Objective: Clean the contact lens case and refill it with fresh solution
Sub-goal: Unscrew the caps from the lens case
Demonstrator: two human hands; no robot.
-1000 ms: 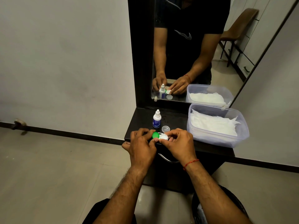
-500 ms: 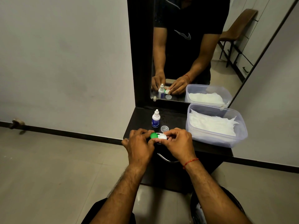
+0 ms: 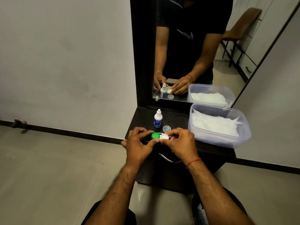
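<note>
I hold the lens case (image 3: 159, 136) at the front edge of the worktop (image 3: 177, 118), fingers (image 3: 144, 131) of my left hand (image 3: 139, 144) clamped at its green cap (image 3: 155, 135), those of my right hand (image 3: 180, 143) clamped on the white end — if my grip slips while twisting, it could drop to the floor.

A clear tub (image 3: 215, 139) of white tissues (image 3: 214, 124) sits on the dark shelf (image 3: 142, 119) below a mirror (image 3: 178, 62).

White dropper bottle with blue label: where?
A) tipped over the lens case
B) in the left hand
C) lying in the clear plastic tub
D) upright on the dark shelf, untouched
D: the white dropper bottle stands upright on the dark shelf, clear of the left hand and right hand, which hold the green-and-white lens case.
</note>
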